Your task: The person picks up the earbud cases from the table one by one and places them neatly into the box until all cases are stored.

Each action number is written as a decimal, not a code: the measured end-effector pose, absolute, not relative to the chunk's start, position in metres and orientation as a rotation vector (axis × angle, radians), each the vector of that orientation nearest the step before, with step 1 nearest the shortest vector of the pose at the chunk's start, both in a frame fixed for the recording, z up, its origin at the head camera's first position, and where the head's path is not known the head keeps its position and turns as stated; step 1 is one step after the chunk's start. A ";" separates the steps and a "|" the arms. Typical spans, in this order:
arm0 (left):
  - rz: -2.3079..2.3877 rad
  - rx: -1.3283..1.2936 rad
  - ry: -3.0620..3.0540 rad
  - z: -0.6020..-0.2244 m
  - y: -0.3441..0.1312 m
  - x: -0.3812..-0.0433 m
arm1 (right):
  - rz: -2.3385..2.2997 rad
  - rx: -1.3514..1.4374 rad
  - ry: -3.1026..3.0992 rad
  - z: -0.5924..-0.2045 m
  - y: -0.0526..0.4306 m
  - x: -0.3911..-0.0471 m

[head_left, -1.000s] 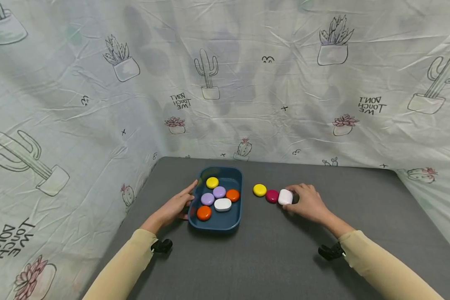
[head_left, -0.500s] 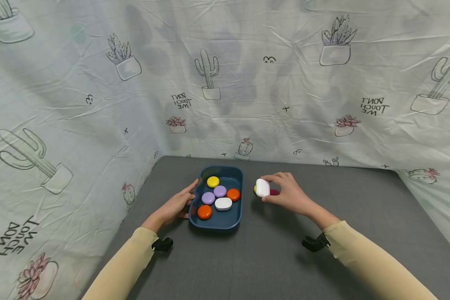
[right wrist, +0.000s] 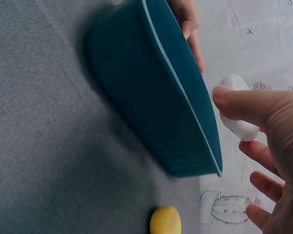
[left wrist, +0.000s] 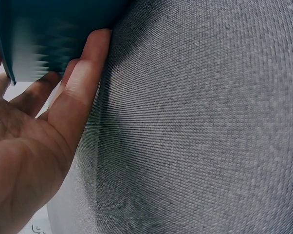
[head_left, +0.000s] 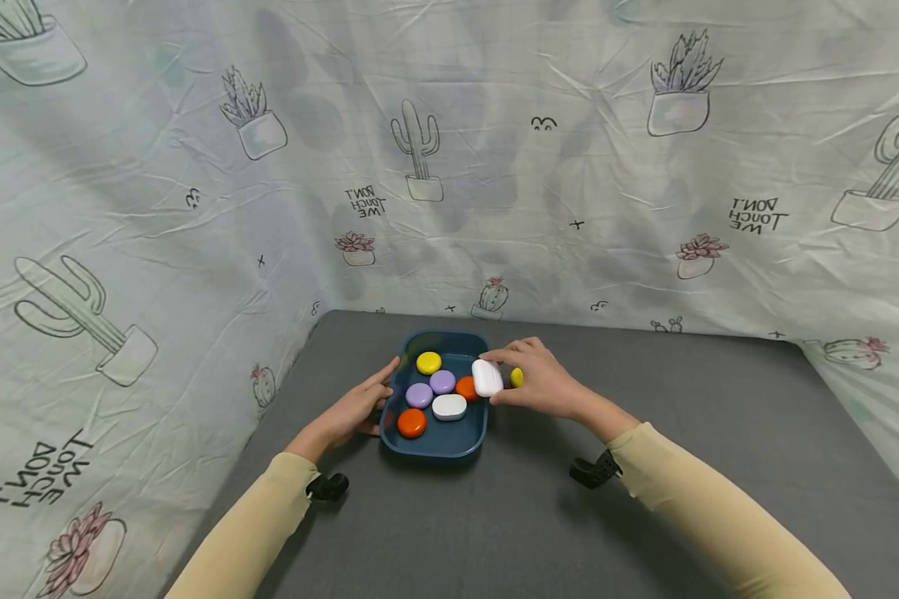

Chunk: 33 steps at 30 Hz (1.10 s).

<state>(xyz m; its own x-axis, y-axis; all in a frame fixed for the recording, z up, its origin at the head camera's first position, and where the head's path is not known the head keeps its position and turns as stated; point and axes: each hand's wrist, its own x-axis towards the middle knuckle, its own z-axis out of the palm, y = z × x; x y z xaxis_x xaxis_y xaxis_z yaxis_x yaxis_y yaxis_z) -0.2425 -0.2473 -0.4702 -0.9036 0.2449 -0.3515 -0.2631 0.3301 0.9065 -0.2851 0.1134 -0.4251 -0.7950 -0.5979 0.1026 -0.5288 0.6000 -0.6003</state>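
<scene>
A white rounded block is pinched between thumb and fingers of my right hand, over the right rim of the blue tray. In the right wrist view the block is above the rim, apart from the tray. My left hand rests against the tray's left side, fingers spread along its wall; the left wrist view shows this hand touching the outside. Inside the tray lie a yellow disc, two lilac discs, two orange discs and a white oblong block.
Another yellow disc lies on the grey tabletop right of the tray, partly behind my right hand. The dark red disc is hidden from view. A cactus-print cloth hangs behind and at the sides of the table.
My right hand has lifted the white block from the tabletop, beside the dark red disc, and carried it left to the tray's rim. My left hand stays at the tray.
</scene>
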 end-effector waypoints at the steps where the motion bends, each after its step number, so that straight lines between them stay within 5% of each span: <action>1: 1.602 -0.019 2.172 -0.470 -0.247 -0.243 | -0.950 -0.974 2.698 -0.424 0.110 -0.286; 33: 1.596 -0.044 2.181 -0.465 -0.241 -0.241 | -0.386 -1.522 2.437 -0.420 0.055 -0.285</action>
